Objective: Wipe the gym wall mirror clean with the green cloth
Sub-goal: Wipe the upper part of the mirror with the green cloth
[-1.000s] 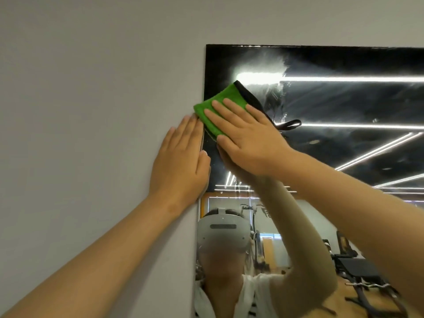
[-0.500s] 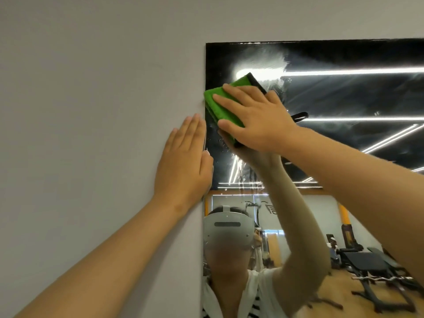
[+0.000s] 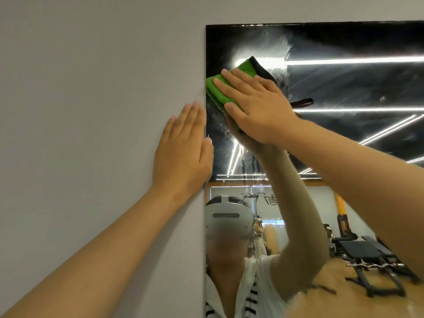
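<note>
Two hands are held up high. The green cloth is pressed on the mirror, near its top left corner, by the right hand, which is stretched out flat. The left hand is laid flat on the grey wall, just beside the mirror's edge.

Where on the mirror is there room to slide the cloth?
Free: the mirror right of the right hand, below the top edge. Crowded: its left edge, with the green cloth there and the left hand on the wall beside.
</note>
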Demonstrator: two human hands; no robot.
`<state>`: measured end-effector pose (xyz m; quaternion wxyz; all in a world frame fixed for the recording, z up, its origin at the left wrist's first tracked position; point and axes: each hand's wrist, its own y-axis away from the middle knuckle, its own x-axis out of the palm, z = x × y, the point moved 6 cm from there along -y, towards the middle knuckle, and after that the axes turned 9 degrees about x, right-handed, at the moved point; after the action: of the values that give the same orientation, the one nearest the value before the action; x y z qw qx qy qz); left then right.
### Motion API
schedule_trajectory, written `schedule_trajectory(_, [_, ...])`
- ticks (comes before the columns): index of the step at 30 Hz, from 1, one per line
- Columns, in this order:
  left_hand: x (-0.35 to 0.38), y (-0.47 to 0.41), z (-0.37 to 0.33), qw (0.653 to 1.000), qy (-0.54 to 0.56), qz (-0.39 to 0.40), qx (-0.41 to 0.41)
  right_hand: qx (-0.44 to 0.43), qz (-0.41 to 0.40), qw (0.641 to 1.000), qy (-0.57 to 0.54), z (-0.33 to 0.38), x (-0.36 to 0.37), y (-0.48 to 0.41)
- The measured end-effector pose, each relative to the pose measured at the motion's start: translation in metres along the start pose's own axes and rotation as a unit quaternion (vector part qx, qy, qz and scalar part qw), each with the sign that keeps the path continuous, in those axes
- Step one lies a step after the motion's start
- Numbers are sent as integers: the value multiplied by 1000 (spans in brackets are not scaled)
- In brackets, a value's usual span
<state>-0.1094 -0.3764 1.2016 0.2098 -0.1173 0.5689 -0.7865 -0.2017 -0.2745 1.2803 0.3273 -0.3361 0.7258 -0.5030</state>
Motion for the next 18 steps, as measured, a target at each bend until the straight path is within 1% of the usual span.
schedule_trajectory(2, [0,-1,0,1000,-5,-2,0,9,-9,1000,2,13,4,6])
schedule_trajectory(5, [-2,1,1,1000,-8,0,0,-59,8,998,-3,17,8,23])
schedule_trajectory(7, [-2,6,0,1000,-10,11,5,-79,20,997,-1,2,4,21])
schedule_trajectory(8, [-1,8,0,1000,-12,18,7,-67,19,998,-4,-7,2,16])
schedule_trajectory(10, [-1,10,0,999,-17,27,8,-10,9,1000,-11,-15,-1,7])
schedule_trajectory(12, [-1,10,0,999,-17,28,9,30,-4,1000,-10,-1,1,8])
schedule_trajectory(13, [-1,9,0,1000,-17,24,10,22,-5,1000,-10,11,4,14])
schedule_trajectory(15, [-2,9,-1,1000,-16,19,12,-29,4,1000,-8,25,11,30])
schedule_trajectory(17, [-3,12,-1,1000,-18,23,10,-69,14,998,-1,18,9,36])
schedule_trajectory(18, [-3,13,-1,999,-19,27,11,-71,15,997,4,9,7,33])
